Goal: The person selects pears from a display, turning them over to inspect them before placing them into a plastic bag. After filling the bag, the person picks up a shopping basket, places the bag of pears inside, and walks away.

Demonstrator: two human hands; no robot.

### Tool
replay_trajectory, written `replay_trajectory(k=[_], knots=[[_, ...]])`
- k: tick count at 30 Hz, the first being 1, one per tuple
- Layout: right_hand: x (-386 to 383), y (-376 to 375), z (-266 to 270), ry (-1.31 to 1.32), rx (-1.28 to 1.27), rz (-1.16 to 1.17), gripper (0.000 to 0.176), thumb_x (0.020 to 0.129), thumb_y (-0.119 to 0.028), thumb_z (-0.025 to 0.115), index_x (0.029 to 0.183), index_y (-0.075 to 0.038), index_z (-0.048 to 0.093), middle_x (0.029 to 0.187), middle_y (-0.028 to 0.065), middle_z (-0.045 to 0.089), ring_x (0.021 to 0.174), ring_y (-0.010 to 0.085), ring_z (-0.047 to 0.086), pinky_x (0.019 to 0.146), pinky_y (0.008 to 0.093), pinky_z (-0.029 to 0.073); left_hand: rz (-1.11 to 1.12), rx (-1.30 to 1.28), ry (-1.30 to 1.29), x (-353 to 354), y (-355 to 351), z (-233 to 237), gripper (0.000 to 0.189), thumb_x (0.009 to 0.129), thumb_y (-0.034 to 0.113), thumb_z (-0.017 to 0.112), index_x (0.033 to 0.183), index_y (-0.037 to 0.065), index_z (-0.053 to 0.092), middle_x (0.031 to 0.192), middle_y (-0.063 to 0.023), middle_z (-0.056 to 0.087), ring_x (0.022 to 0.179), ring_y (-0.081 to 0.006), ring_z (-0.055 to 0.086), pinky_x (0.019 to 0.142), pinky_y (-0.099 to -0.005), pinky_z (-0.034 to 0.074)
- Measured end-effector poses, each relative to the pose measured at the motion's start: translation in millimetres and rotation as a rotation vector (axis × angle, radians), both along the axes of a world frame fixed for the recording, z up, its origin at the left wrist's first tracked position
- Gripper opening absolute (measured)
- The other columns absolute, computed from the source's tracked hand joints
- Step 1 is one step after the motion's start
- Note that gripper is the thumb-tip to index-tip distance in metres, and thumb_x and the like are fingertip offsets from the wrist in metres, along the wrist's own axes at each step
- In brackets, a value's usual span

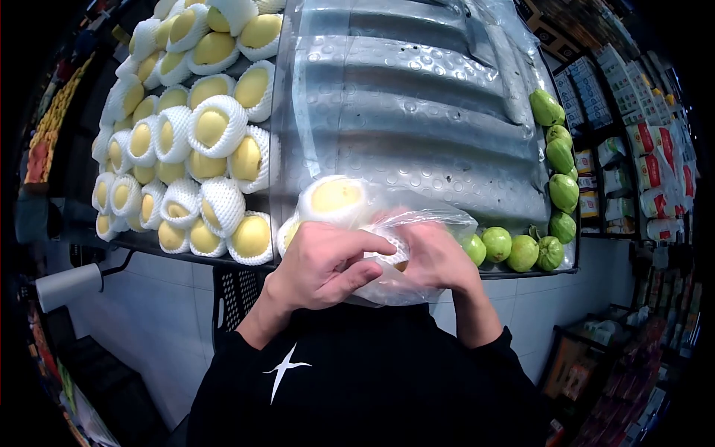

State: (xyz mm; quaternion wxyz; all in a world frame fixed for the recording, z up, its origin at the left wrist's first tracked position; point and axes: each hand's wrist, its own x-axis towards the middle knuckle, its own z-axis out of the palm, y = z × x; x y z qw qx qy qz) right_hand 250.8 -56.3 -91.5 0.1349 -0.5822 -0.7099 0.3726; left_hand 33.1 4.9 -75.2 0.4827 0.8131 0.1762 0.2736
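A clear plastic bag (439,216) lies bunched around both hands at the front edge of the display. My left hand (320,261) is closed, thumb and forefinger drawn together at the bag's film. Partly covered by film, my right hand (432,255) curls against a yellow fruit in a white foam net (393,249); most of that fruit is hidden between the hands. Just beyond my left hand sits another foam-netted yellow fruit (335,197), partly behind the film.
Foam-netted yellow fruits (212,128) are piled on the left. A ribbed grey display surface (417,112) covers the middle, with several green guavas (564,192) along its right and front edges. A white roll (68,287) hangs at left. Packaged goods (655,164) fill shelves at right.
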Motion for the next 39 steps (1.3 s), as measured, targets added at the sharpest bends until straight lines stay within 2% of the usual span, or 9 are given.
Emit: replay_trajectory(k=[2,12,14,15,18,23,27,30,39], knots=[[16,-4,-8,0.301,0.011,-0.207,0.080,0.056,-0.024,0.085,0.127,-0.004,0.056,0.114,0.0116,0.064,0.107,0.0219,0.063,0.094,0.0340,0.048,0.041,0.056,-0.174,9,1,-16,0.023,0.093,0.027,0.067,0.098,0.005,0.072,0.054,-0.0037,0.059,0.048,-0.0176,0.061,0.049,-0.0274,0.046],[39,-16,-64,1.151,0.063,-0.378,0.087,0.069,-0.039,0.083,0.136,0.002,0.048,0.126,0.0116,0.058,0.120,0.0205,0.055,0.101,0.0346,0.046,0.344,0.071,0.206,15,4,-47,0.027,0.082,0.005,0.066,0.108,0.008,0.069,0.056,-0.0038,0.051,0.045,-0.0164,0.048,0.048,-0.0296,0.040],[36,-29,-79,1.647,-0.085,-0.633,0.090,0.078,-0.053,0.077,0.142,0.001,0.042,0.133,0.0142,0.055,0.123,0.0231,0.055,0.103,0.0380,0.047,0.323,0.223,0.225,11,3,-67,0.027,0.080,0.005,0.066,0.106,0.009,0.070,0.057,-0.0050,0.053,0.047,-0.0164,0.051,0.050,-0.0284,0.042],[49,-28,-122,2.059,-0.112,-0.281,0.081,0.092,-0.060,0.052,0.150,-0.007,0.032,0.148,0.0175,0.043,0.133,0.0339,0.047,0.109,0.0536,0.041,0.301,0.373,0.245,10,1,-72,0.027,0.079,0.004,0.066,0.105,0.009,0.070,0.059,-0.0062,0.056,0.050,-0.0164,0.054,0.051,-0.0272,0.044],[47,-25,-113,2.274,-0.182,-0.337,0.079,0.094,-0.062,0.046,0.151,-0.010,0.031,0.151,0.0160,0.040,0.139,0.0335,0.039,0.114,0.0552,0.033,0.271,0.372,0.386,8,-5,-61,0.023,0.079,0.004,0.067,0.101,0.006,0.071,0.063,-0.0093,0.061,0.056,-0.0189,0.062,0.056,-0.0274,0.049],[34,-26,-74,2.084,-0.017,-0.325,0.078,0.095,-0.060,0.045,0.151,-0.008,0.030,0.149,0.0162,0.041,0.138,0.0331,0.041,0.114,0.0530,0.035,0.417,-0.060,0.081,8,-21,-4,0.056,0.078,0.006,0.074,0.131,0.004,0.054,0.101,-0.0129,0.067,0.083,-0.0232,0.068,0.065,-0.0306,0.052],[5,-19,-27,1.346,0.154,-0.560,0.086,0.087,-0.043,0.071,0.152,-0.007,0.027,0.133,0.0130,0.054,0.119,0.0228,0.057,0.096,0.0385,0.051,0.190,-0.277,-0.161,19,-23,3,0.103,0.076,0.014,0.085,0.154,0.006,0.019,0.136,-0.0149,0.050,0.117,-0.0262,0.059,0.081,-0.0313,0.055],[-22,-7,-8,1.182,0.290,-0.507,0.093,0.087,-0.026,0.076,0.156,-0.005,0.017,0.126,0.0102,0.056,0.095,0.0120,0.060,0.061,0.0225,0.052,0.272,-0.429,-0.332,37,-22,-21,0.109,0.074,0.019,0.088,0.154,0.005,0.015,0.138,-0.0170,0.048,0.127,-0.0254,0.052,0.094,-0.0330,0.051],[-10,-10,0,0.857,0.217,-0.408,0.068,0.093,-0.033,0.069,0.145,0.001,0.040,0.119,0.0121,0.059,0.088,0.0122,0.062,0.066,0.0245,0.053,0.174,-0.837,-0.438,8,-8,-54,0.074,0.086,0.022,0.067,0.145,-0.005,0.032,0.133,-0.0148,0.053,0.128,-0.0222,0.048,0.109,-0.0363,0.036]])
